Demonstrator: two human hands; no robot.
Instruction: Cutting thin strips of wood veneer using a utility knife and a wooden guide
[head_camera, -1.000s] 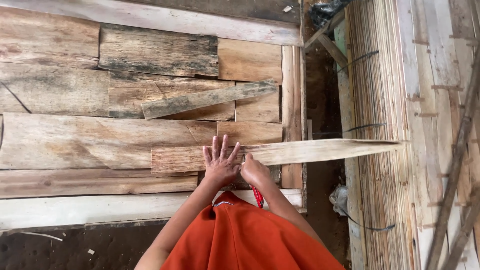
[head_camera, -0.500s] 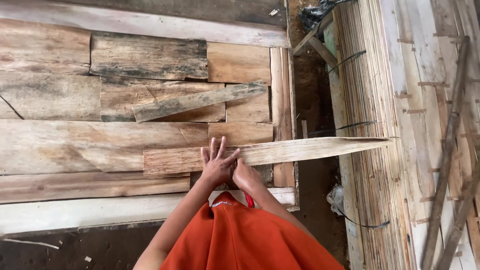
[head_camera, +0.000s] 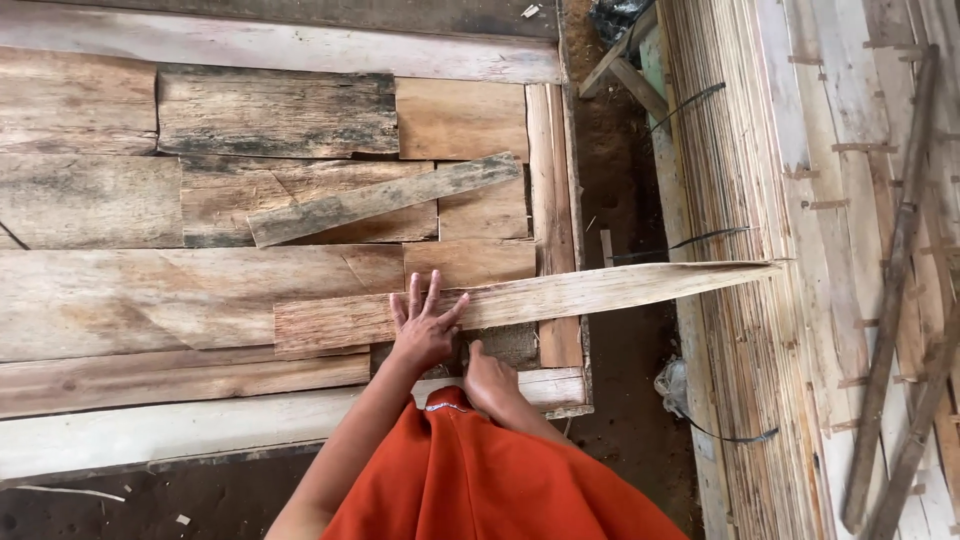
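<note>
A long pale veneer strip (head_camera: 600, 290) lies across the wooden bed and tapers to a point that overhangs the gap on the right. My left hand (head_camera: 425, 328) rests flat on it with fingers spread, near the strip's middle. My right hand (head_camera: 490, 385) sits just below the strip's near edge on a dark patch of the bed, its thumb pointing up towards the strip and its fingers tucked out of sight. Orange cloth (head_camera: 490, 480) covers my lap below both hands.
Weathered veneer sheets (head_camera: 180, 290) lie side by side on the bed, with a loose slanted strip (head_camera: 385, 200) on top. A pale frame board (head_camera: 200, 425) runs along the near edge. At right stands a stack of thin veneers (head_camera: 730, 200) with black straps, beyond a dirt gap (head_camera: 620, 380).
The view has shifted a little. My left hand stays spread on the strip and my right hand stays beside it; the strip lies in about the same place.
</note>
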